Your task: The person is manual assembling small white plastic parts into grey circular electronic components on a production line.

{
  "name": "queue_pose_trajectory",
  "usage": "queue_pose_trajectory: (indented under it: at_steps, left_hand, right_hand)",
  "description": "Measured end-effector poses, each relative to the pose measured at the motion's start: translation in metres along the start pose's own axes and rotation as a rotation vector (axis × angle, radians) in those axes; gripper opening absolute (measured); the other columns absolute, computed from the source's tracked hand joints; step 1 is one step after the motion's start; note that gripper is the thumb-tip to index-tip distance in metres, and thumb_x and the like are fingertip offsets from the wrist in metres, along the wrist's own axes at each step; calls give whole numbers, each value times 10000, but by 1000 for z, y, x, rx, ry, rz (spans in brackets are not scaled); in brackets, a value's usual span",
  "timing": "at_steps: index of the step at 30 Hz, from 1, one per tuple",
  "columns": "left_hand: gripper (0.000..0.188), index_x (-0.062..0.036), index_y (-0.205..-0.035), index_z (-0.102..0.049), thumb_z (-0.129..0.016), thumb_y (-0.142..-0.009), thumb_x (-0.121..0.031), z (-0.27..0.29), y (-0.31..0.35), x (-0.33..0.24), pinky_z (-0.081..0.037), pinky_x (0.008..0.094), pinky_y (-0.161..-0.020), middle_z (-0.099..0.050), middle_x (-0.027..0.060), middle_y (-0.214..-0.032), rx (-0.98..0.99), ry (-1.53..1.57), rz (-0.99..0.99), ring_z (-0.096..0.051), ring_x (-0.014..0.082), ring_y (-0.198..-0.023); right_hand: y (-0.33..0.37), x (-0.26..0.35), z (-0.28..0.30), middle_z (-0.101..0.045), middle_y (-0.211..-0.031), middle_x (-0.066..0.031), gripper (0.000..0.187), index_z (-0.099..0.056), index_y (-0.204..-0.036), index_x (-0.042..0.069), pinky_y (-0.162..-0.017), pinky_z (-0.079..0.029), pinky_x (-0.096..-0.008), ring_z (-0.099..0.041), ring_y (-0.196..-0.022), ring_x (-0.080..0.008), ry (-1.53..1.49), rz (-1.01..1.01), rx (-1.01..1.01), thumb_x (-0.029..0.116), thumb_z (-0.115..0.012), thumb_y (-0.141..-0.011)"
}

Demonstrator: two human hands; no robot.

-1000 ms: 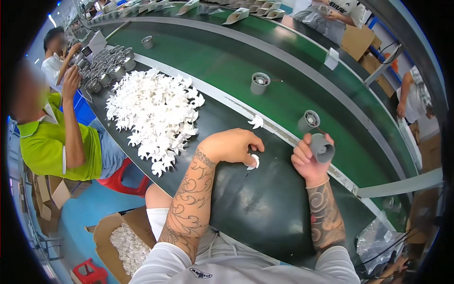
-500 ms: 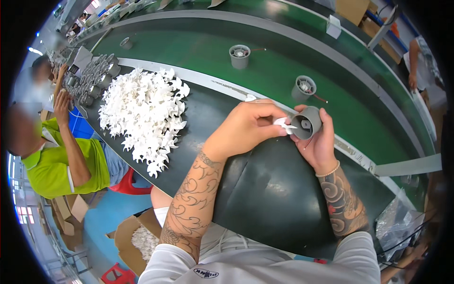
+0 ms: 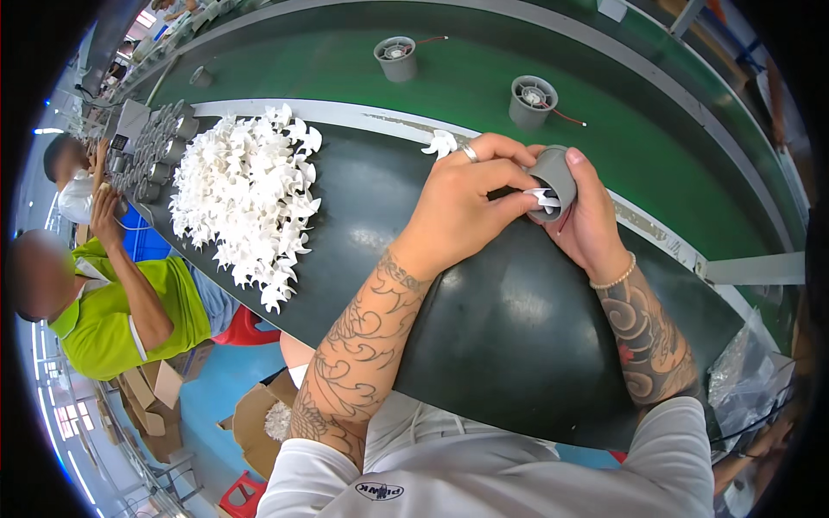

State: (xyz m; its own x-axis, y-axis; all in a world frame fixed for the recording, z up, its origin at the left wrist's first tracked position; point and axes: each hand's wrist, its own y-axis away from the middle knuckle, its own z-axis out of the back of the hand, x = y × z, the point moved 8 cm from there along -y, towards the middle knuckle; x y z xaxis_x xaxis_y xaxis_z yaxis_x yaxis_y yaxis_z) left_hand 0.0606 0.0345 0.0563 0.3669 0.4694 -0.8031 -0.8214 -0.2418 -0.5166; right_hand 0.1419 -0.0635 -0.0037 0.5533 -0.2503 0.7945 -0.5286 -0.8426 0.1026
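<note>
Gripping a grey round plastic fan housing (image 3: 555, 179), the right hand (image 3: 587, 220) is wrapping it from behind, just above the near edge of the dark work mat (image 3: 484, 328). The left hand (image 3: 471, 194) is pinching one white plastic fan blade (image 3: 544, 199) at the housing's open mouth. Two more grey housings (image 3: 396, 58) (image 3: 532, 100) are standing on the green conveyor belt (image 3: 345, 78) beyond the mat, and one loose white blade (image 3: 443, 142) is lying at the mat's far edge. A heap of white blades (image 3: 246, 194), too many to count, is lying on the mat's left part. Compared with half a second ago, both hands are sitting slightly nearer the mat's far edge, the blade closer in.
</note>
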Motion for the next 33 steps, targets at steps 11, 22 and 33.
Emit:
queue_pose_trajectory:
  at_steps: [11, 22, 33]
  left_hand:
    - [128, -7, -782, -660, -769, -733, 38, -5, 4, 14, -567, 313, -764, -643, 79, -1050, 22, 28, 130, -677, 201, -898]
    - [371, -28, -746, -473, -838, -685, -41, 4, 2, 34, -539, 318, -693, -601, 85, -957, 81, 55, 322, -642, 198, -841]
    - [265, 0, -1039, -673, -711, -782, -50, 62, 14, 56, -506, 449, -845, -633, 200, -1045, -102, -700, 257, -607, 402, -976]
  right_hand:
    - [0, -2, 9, -610, -1138, -127, 488, -515, -1264, -27, -856, -541, -317, -638, -1017, -186, 123, 32, -8, 392, -397, -1044]
    - [11, 30, -2, -635, -1011, -63, 396, -615, -1252, 36, -733, -479, -237, -579, -846, -109, 693, 302, -63, 309, -569, -969]
    - [31, 79, 16, -526, -1299, -237, 539, -579, -1314, 39, -965, -454, -439, -551, -1142, -394, 1799, 757, -720, 256, -722, -842]
